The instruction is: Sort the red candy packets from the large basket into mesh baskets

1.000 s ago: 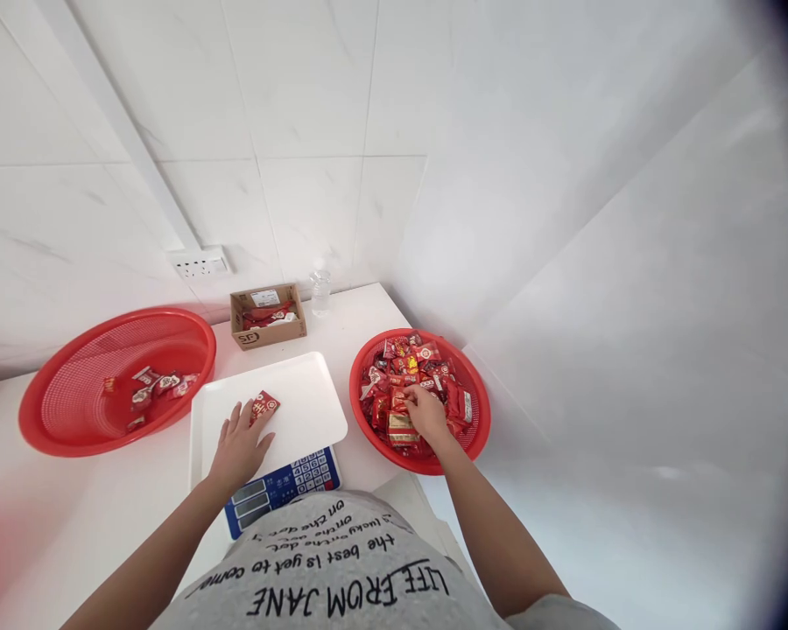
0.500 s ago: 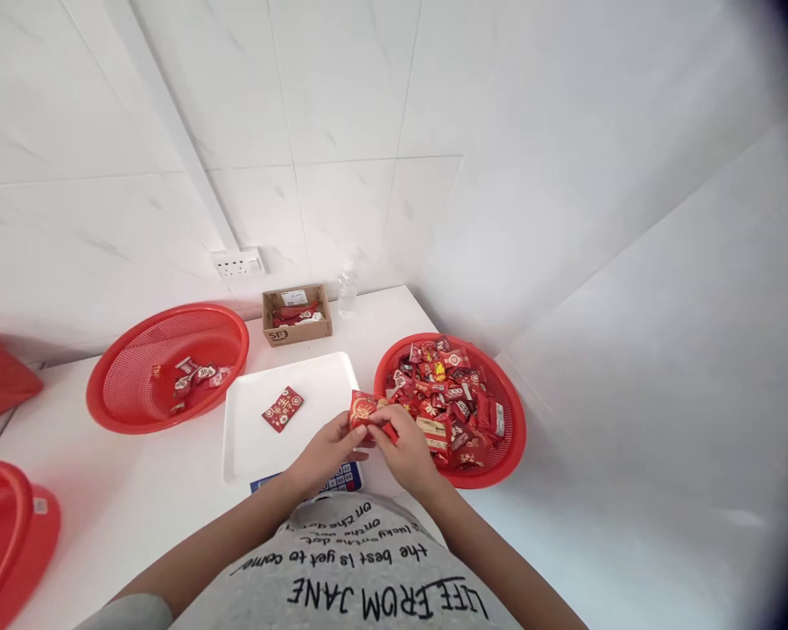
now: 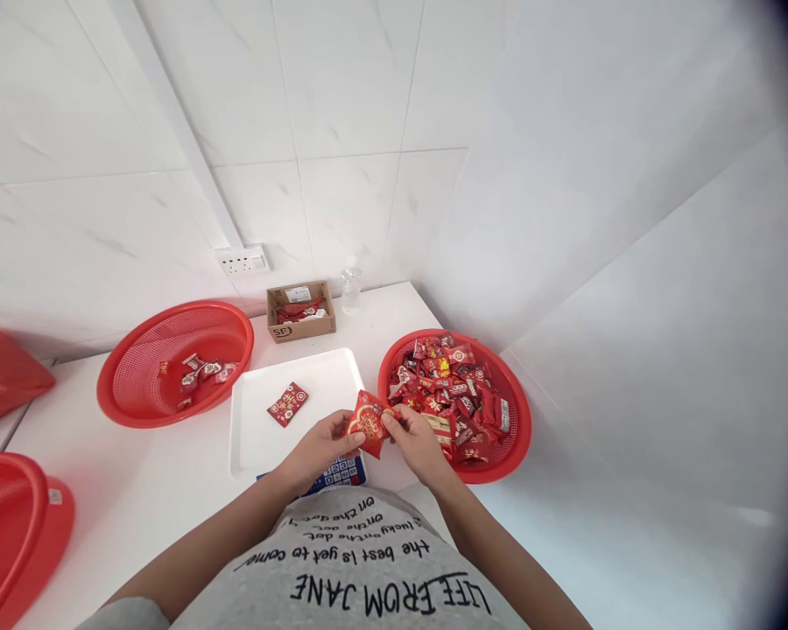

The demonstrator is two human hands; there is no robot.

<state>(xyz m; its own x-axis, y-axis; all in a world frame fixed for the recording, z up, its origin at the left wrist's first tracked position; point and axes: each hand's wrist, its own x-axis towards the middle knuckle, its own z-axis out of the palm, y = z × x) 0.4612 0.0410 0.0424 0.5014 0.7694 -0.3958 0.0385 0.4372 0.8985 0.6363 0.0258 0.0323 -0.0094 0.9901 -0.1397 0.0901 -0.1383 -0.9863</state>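
Between my two hands is a red candy packet (image 3: 370,423) with gold print, its front facing up. My left hand (image 3: 332,442) pinches its left side, thumb on top. At its right edge, my right hand (image 3: 415,440) grips it with thumb and forefinger. Below and left of the packet lies the white tray of a scale (image 3: 253,442), bearing a flat red packet (image 3: 287,404). The scale's blue keypad (image 3: 342,473) shows partly under my left hand. Just right of my right hand stands a red basket (image 3: 522,429) heaped with red-wrapped candies (image 3: 456,385).
Another red basket (image 3: 122,372) at the left holds several wrapped pieces. A cardboard box (image 3: 302,329) with red packets and a clear bottle (image 3: 350,290) stand near the wall. A red tub (image 3: 32,534) is at lower left, and a red bag (image 3: 6,376) lies at far left.
The red candy packet has been turned so more of its printed front shows. My hands have moved slightly apart, still on it. The view has shifted a little.
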